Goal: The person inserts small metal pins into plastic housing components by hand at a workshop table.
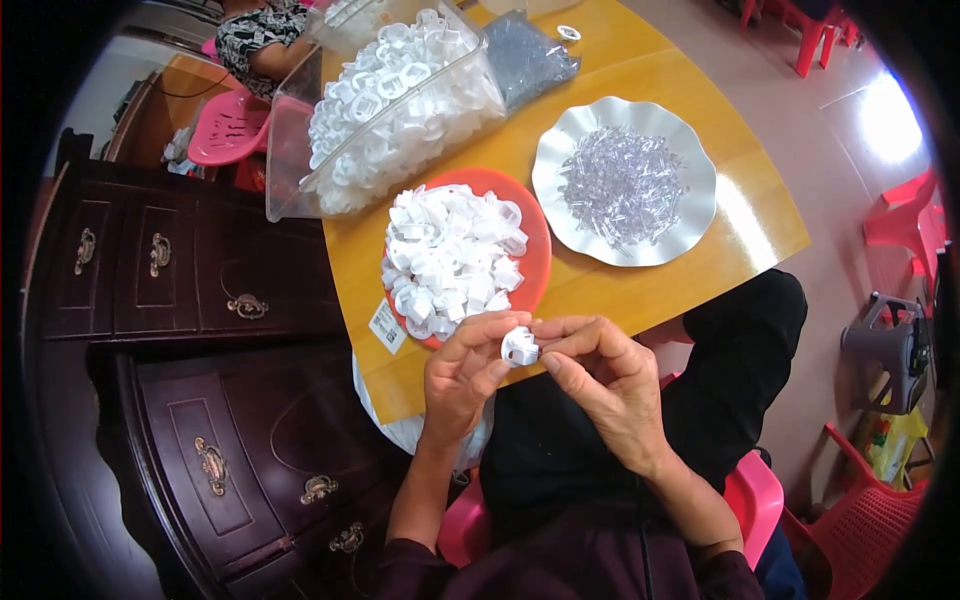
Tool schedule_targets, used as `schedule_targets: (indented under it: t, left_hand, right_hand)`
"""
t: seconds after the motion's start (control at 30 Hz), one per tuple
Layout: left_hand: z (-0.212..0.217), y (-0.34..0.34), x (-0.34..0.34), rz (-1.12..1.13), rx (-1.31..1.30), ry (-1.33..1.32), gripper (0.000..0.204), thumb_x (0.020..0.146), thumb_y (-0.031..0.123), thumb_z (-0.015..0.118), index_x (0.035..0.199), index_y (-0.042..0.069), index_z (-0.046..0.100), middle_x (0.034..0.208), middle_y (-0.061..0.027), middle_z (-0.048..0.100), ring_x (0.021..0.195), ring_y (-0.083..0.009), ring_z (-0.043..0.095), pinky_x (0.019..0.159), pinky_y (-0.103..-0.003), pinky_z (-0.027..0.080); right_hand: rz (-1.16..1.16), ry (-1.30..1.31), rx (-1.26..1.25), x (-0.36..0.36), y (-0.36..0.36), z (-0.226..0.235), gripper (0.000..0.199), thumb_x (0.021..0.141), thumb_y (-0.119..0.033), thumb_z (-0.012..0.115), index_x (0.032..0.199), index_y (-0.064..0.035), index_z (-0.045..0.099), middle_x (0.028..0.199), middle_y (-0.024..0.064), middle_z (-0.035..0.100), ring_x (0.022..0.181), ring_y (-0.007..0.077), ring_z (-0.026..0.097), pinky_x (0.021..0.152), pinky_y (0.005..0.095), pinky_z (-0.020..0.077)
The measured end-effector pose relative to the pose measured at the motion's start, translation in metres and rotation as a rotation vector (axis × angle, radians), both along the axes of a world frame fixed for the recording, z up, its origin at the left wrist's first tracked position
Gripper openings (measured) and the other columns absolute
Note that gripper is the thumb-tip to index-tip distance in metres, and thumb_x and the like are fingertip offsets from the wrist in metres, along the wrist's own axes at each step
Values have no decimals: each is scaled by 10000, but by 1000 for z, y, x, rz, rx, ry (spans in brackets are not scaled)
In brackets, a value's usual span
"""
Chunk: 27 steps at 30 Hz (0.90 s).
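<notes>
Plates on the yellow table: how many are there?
2. An orange plate heaped with white plastic pieces lies nearest the hands; a white scalloped plate of clear pieces lies to its right. None looks hidden.

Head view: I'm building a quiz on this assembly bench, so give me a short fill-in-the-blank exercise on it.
1. Both hands pinch one small ____ plastic part.
2. The left hand and right hand hold it in front of an ____ plate heaped with similar parts.
3. The clear pieces lie on a scalloped ____ plate.

Missing: white; orange; white
</notes>
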State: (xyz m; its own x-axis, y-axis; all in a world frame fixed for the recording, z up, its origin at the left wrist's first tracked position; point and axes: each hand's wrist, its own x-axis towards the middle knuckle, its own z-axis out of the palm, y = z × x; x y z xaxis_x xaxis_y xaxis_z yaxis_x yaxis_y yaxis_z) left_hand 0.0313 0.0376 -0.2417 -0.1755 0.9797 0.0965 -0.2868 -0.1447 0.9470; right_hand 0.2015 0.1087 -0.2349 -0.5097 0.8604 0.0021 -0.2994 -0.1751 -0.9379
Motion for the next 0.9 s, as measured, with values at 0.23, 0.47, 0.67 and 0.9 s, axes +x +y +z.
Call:
schedule_targets:
  t: [0.23, 0.47, 0.67, 0.9]
  left_hand:
    - [0, 2, 0, -19, 57, 60, 374, 890, -77, 555, 1262, -45, 563, 1343, -178, 520, 1264, -273, 526, 1089, -405, 407]
    - [-1, 2, -2, -31, 102, 97, 379, 884, -102, 551, 1258, -40, 564, 1349, -175, 509, 1276, -289, 517, 1085, -418, 425]
    - [-2, 2, -2, -45, 104, 160, 391, 870, -131, 557, 1249, -37, 573, 1340, -170, 506, 1288, -293, 506, 1086, -415, 433]
    - [3, 0, -2, -50, 59, 122, 372, 875, -115, 593, 1239, -42, 588, 1336, -162, 503, 1266, -271, 526, 1066, -384, 456]
  right_hand:
    - [-7, 6, -13, 1, 0, 2, 71, 895, -23, 670, 931, 31, 642, 1097, 128, 686, 893, 116, 654, 778, 263, 545]
    - [6, -5, -13, 2, 0, 0, 76, 896, -27, 676, 931, 33, 645, 1102, 126, 680, 909, 121, 647, 785, 264, 542]
    - [10, 21, -109, 3, -3, -3, 81, 910, -34, 671, 932, 33, 633, 1096, 119, 680, 896, 109, 636, 781, 250, 532]
    - [-3, 22, -67, 5, -2, -4, 84, 922, -39, 664, 941, 33, 626, 1081, 120, 682, 879, 104, 636, 775, 243, 529]
